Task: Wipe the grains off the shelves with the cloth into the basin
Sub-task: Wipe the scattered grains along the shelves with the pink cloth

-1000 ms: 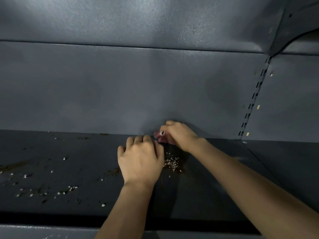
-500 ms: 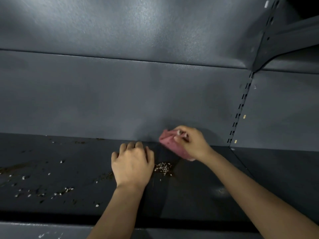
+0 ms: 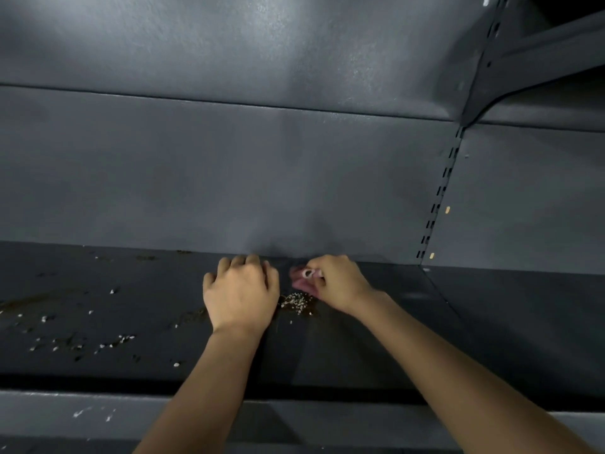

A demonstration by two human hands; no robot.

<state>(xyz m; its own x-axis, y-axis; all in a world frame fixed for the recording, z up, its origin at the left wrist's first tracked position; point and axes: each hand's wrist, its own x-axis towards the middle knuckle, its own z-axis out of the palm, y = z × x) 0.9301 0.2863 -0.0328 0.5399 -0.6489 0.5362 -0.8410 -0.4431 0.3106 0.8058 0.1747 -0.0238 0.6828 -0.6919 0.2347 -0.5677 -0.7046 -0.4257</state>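
Observation:
My right hand (image 3: 340, 283) grips a bunched pink cloth (image 3: 302, 280) low on the dark grey shelf (image 3: 360, 348), close to the back wall. Only a small part of the cloth shows past my fingers. A small heap of pale grains (image 3: 296, 302) lies just in front of the cloth, between my two hands. My left hand (image 3: 240, 294) rests palm down on the shelf to the left of the heap, with its fingers bent at the back wall. More grains (image 3: 108, 344) are scattered over the left part of the shelf. No basin is in view.
The grey back wall (image 3: 229, 178) rises right behind both hands. A slotted upright (image 3: 438, 198) stands at the right, with another shelf bay (image 3: 523, 309) beyond it. A lower ledge (image 3: 98, 414) at the front edge carries a few grains.
My right hand has brought the cloth down and to the left, from raised beside the wall to low on the shelf behind the heap. My left hand has slid back towards the wall.

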